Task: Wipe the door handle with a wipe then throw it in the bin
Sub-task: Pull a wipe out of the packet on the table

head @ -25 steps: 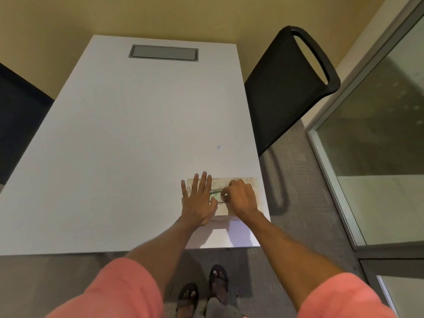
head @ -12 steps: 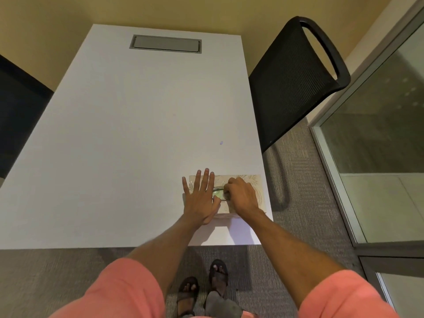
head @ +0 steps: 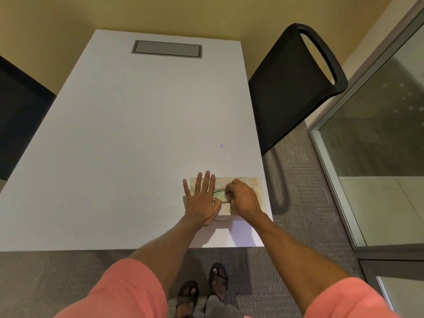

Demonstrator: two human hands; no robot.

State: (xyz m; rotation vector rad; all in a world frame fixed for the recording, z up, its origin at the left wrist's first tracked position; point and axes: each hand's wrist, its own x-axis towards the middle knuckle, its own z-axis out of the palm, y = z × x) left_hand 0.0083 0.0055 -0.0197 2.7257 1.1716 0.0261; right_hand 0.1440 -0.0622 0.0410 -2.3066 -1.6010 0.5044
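We're at the near right corner of the white table (head: 128, 138), working a patterned tissue box (head: 253, 183) that sits just inside the right edge. Left hand (head: 202, 198) lies flat on the left part of the box top, fingers (head: 207, 180) spread and pointing to the far side, thumb tucked by the oval slot (head: 219, 195). We read that as bracing: it keeps the light box from lifting or sliding while a sheet is pulled. Right hand (head: 241, 198) is curled over the slot from the right, fingertips bunched together at the opening. Looks like a pinch on a wipe, but the knuckles hide the tips and no sheet shows clear of the slot, so we can't tell if anything is actually caught.

So the wipe appears to be inside the box, not out yet. Step in hand: getting the wipe. Task is at the very start, wiping and binning both undone.

Door handle and bin: neither in view. Glass partition (head: 378, 138) with metal frame runs along the right; black mesh chair (head: 291, 88) stands between it and the table's far right side. Grey cable hatch (head: 167, 49) sits at the far end of the table.
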